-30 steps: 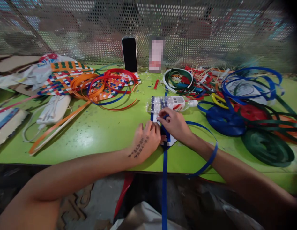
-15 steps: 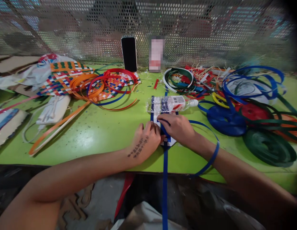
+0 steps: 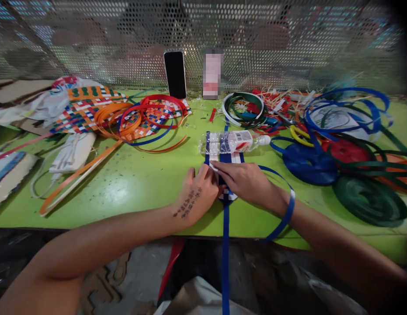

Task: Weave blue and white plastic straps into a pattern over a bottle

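A small woven piece of blue and white plastic strips (image 3: pixel 229 196) lies flat on the table beneath my hands. My left hand (image 3: pixel 200 192) is curled at its left edge, fingers closed on the strips, with the thumb hidden. From the right, my right hand (image 3: pixel 247 181) reaches across the weave; its fingertips are pressed together on a white strip close to the left fingers. A clear plastic bottle (image 3: pixel 245 142) lies across the far ends of the strips. One long blue strip (image 3: pixel 226 245) runs from the weave over the table edge, and another blue strip loops by my right wrist.
At the right lie a blue coil (image 3: pixel 310 164), a green coil (image 3: pixel 370 203) and a red coil (image 3: pixel 349 151). On the left are an orange coil (image 3: pixel 113 118), a colourful woven sheet (image 3: pixel 88 107) and a white power strip (image 3: pixel 74 151). A phone (image 3: pixel 175 75) leans on the perforated screen.
My right hand has shifted its fingers left and flattened over the weave, going from a blue strip to a white one. The left hand stays almost in place.
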Tool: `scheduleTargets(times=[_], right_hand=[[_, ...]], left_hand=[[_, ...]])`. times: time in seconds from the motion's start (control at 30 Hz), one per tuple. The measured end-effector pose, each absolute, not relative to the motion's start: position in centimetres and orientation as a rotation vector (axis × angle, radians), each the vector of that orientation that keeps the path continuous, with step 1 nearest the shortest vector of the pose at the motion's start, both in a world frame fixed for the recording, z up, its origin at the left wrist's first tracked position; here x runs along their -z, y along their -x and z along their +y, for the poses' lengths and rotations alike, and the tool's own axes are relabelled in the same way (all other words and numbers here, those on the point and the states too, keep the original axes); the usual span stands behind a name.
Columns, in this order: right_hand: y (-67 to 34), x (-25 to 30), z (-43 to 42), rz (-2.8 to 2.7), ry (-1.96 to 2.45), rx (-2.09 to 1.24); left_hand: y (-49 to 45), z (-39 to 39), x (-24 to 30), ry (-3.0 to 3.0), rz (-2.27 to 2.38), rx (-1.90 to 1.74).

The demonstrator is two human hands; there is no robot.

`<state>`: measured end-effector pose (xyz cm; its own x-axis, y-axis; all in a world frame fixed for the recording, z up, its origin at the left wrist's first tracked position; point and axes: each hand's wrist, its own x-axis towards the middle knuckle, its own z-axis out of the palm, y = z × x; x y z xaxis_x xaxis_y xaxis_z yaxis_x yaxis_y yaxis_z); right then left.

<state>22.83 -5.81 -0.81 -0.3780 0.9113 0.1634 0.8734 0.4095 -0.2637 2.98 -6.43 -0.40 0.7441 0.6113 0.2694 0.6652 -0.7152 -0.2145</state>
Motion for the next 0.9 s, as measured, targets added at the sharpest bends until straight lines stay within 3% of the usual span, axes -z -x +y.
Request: scheduleTargets(times=[0.2,0.47,0.67,0.9], right_hand=[[-23.4,0.6,-5.4,-2.270,1.624,-0.234],[-25.3,-1.5,-4.2,-1.968,1.281,-0.791],[-30.4,-4.5,-3.4,-1.812,1.370,-0.718],[-32.3,-3.5,-2.4,-1.849,1.423,-0.773]], left_hand=[[-2.9,-6.2,0.7,2.627,-0.995,0.286],[-2.5,-4.7,0.5,2.681,-1.070,0.333],[-1.5,-1.6,-0.4,2.795,-1.250,0.297],[0.0,2.2,0.4,2.939,-1.516,0.432]])
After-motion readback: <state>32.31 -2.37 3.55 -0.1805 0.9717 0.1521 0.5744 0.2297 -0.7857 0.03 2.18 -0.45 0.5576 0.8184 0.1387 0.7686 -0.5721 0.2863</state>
